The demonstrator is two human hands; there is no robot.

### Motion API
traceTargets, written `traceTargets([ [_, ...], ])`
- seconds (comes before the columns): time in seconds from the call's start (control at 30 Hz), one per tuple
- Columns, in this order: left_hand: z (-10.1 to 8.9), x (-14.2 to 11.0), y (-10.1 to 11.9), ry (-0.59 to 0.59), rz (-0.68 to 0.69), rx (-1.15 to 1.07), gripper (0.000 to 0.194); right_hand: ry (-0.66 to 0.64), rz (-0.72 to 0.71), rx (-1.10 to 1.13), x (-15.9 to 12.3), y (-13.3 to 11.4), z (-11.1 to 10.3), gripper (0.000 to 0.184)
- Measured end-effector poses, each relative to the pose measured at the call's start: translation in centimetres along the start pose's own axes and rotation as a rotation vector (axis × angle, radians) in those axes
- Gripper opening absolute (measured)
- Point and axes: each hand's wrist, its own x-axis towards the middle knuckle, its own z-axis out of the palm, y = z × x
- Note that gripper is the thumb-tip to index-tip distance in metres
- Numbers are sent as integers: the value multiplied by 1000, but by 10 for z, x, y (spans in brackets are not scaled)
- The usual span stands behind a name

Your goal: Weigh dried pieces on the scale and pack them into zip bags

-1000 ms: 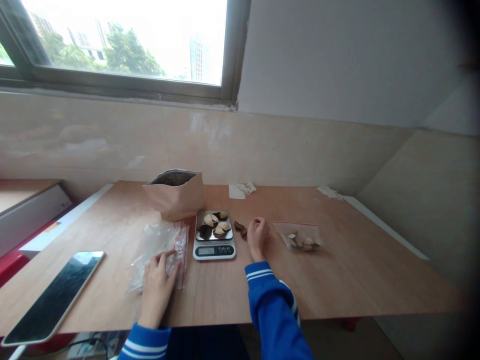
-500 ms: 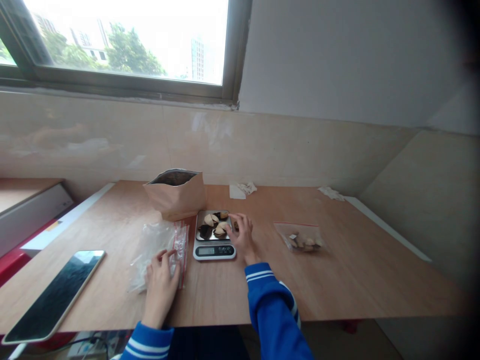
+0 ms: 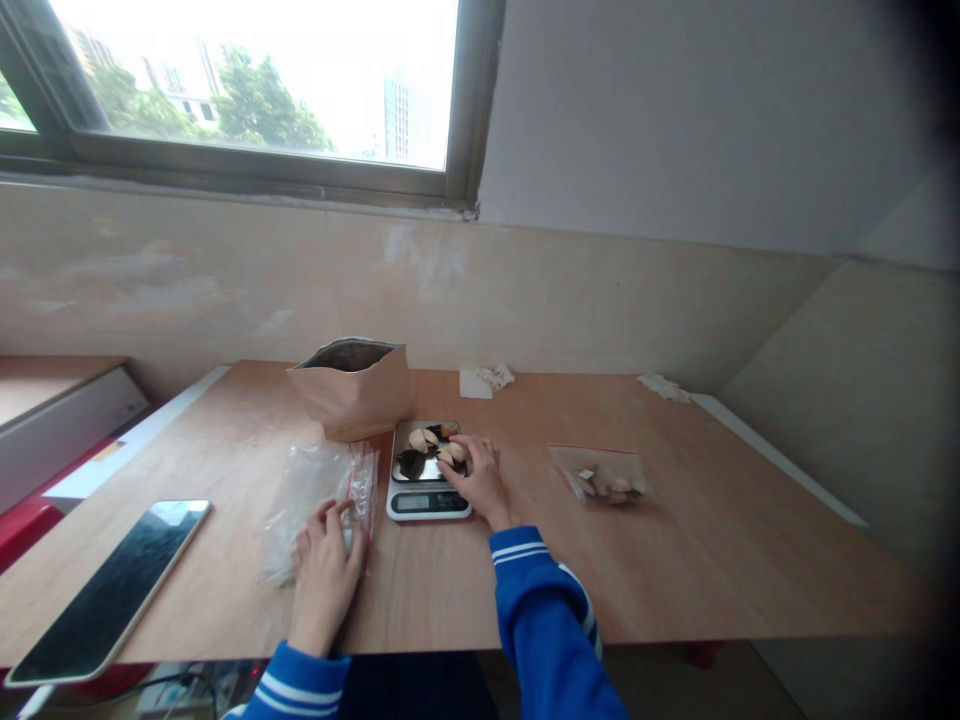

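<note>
A small white digital scale (image 3: 429, 505) carries several cream-and-dark dried pieces (image 3: 422, 440) on its metal pan; their exact kind I cannot make out. My right hand (image 3: 484, 482) comes in from the right side of the scale, thumb and fingers closed around one cream-and-dark piece (image 3: 452, 455) at the pan's right edge. To the left, my left hand (image 3: 326, 565) lies over clear zip bags (image 3: 307, 475) with red seal strips, its fingers apart and lightly curved.
Behind the scale stands an open brown paper pouch (image 3: 352, 395). A filled zip bag (image 3: 604, 475) lies to the right. A phone (image 3: 112, 590) with a cable rests at the left. Crumpled tissue (image 3: 493, 377) sits near the wall.
My right hand has moved slightly left over the pan and closed on a piece, which has shifted a little right. My left hand stays on the bags.
</note>
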Motion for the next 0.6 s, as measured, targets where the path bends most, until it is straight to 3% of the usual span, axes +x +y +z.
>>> traceTargets([
  [0.23, 2, 1, -2, 14, 2, -55, 37, -42, -27, 37, 0, -2, -1, 35],
  [0.47, -5, 4, 3, 308, 96, -367, 27, -24, -45, 6, 1, -1, 1, 38],
  [0.6, -13, 10, 22, 321, 168, -437, 21, -20, -59, -12, 2, -2, 1, 41],
])
